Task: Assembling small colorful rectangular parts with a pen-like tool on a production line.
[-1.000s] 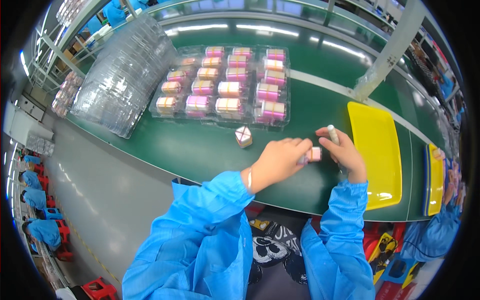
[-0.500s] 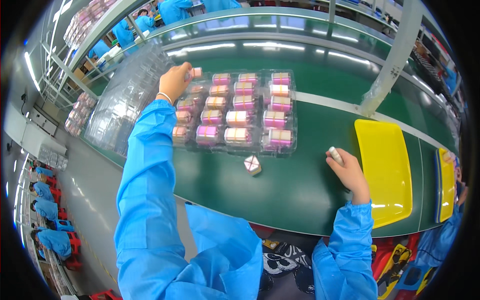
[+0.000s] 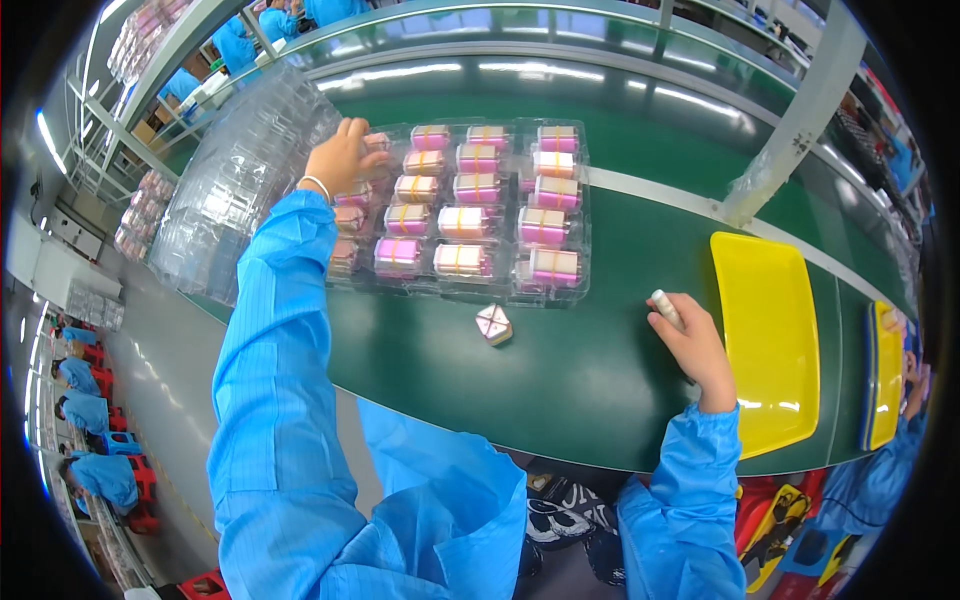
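The left hand point(image 3: 343, 155) reaches far across the green conveyor belt point(image 3: 600, 360) to the far left corner of the clear plastic blister tray point(image 3: 580, 215), its fingers curled over a small pink box with gold bands point(image 3: 377, 142) there; whether they pinch it or only rest on it cannot be told. The right hand point(image 3: 693, 345) rests on the belt at the near right, just left of the yellow rectangular plastic tray point(image 3: 765, 340), fingers closed around a small white cylindrical stick point(image 3: 666, 306). One loose pink-and-white box point(image 3: 493, 324) lies on the belt between the hands, just near of the blister tray, whose cells hold rows of the same pink boxes.
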Motion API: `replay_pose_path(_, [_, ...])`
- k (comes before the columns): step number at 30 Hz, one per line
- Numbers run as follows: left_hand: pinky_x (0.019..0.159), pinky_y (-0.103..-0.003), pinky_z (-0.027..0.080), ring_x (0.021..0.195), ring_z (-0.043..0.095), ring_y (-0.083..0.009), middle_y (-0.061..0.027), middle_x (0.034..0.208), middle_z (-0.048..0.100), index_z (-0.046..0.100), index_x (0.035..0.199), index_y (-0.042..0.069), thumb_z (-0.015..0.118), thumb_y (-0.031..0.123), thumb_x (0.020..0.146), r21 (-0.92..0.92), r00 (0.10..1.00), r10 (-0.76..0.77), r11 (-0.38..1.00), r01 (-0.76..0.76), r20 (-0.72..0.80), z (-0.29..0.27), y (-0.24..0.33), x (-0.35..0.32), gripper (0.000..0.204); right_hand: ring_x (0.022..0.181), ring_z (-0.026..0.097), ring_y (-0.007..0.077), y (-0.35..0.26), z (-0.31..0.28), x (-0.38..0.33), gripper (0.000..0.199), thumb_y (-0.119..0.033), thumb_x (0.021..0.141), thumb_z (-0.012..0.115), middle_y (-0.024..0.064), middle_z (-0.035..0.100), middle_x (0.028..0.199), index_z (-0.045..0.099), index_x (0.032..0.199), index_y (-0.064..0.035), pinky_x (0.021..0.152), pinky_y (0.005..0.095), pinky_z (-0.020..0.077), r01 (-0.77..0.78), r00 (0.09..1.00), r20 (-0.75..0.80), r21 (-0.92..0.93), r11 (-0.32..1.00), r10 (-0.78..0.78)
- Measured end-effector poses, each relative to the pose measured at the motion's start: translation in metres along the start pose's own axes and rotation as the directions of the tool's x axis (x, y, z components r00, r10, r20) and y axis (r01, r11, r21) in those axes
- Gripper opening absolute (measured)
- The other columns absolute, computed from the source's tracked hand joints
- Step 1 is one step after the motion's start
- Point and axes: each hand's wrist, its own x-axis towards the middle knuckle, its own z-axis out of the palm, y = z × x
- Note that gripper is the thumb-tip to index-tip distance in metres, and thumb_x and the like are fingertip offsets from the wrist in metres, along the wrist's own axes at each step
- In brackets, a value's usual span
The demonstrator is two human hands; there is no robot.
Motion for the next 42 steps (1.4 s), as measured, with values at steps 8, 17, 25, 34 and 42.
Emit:
replay_pose_path(8, [0.100,-0.042,0.041,0.123,0.049,-0.0360,-0.0163,0.126,0.056,0.056,0.124,0.008,0.050,0.043,0.096,-0.260,0.975,0.142,0.948,-0.183,-0.170,0.033,0.007,-0.006,0.044,0.087,0.059,0.0314,0.003,0.001,0.000,0.027,-0.017,0.089,0.066,0.0148,0.059,0.098,0.063,0.109,0.0011,0.079,0.0353,0.0466,0.024,1.000,0.014,-0.038,0.999,-0.023])
replay_pose_path(17, [0.112,-0.047,0.032,0.139,0.037,-0.0376,-0.0148,0.149,0.043,0.055,0.134,0.009,0.050,0.047,0.097,-0.200,0.997,0.026,0.979,-0.039,-0.071,0.039,-0.014,-0.016,0.053,0.081,0.056,0.0319,-0.001,0.006,0.001,0.028,-0.019,0.090,0.065,0.0149,0.056,0.090,0.063,0.111,-0.0012,0.074,0.0365,0.0448,-0.001,0.998,0.061,-0.101,0.995,0.007])
replay_pose_path(25, [0.095,-0.041,0.045,0.113,0.060,-0.0313,-0.0064,0.115,0.068,0.068,0.105,0.012,0.070,0.031,0.085,0.245,0.805,0.058,0.963,0.110,-0.590,-0.162,0.042,-0.110,0.027,0.083,0.057,0.0331,0.010,0.005,-0.002,0.029,-0.019,0.089,0.066,0.0160,0.058,0.091,0.062,0.112,-0.0016,0.075,0.0373,0.0453,0.017,0.999,0.045,-0.107,0.994,-0.012])
replay_pose_path(34, [0.106,-0.039,0.039,0.128,0.052,-0.0338,-0.0194,0.133,0.058,0.064,0.121,0.004,0.058,0.029,0.097,-0.128,0.884,-0.395,0.919,0.374,-0.251,-0.161,-0.131,-0.254,0.035,0.090,0.060,0.0348,0.017,0.011,0.000,0.033,-0.019,0.088,0.066,0.0178,0.061,0.098,0.061,0.115,-0.0013,0.080,0.0385,0.0466,-0.046,0.994,0.094,-0.079,0.996,0.053])
replay_pose_path(42, [0.100,-0.030,0.041,0.116,0.057,-0.0178,-0.0067,0.116,0.067,0.066,0.118,0.006,0.055,0.025,0.101,-0.459,0.740,-0.490,0.845,0.275,-0.460,-0.158,-0.106,-0.224,0.029,0.092,0.061,0.0341,0.022,0.009,0.002,0.033,-0.020,0.088,0.066,0.0182,0.064,0.102,0.062,0.115,-0.0015,0.083,0.0378,0.0472,-0.084,0.990,0.107,-0.059,0.995,0.090])
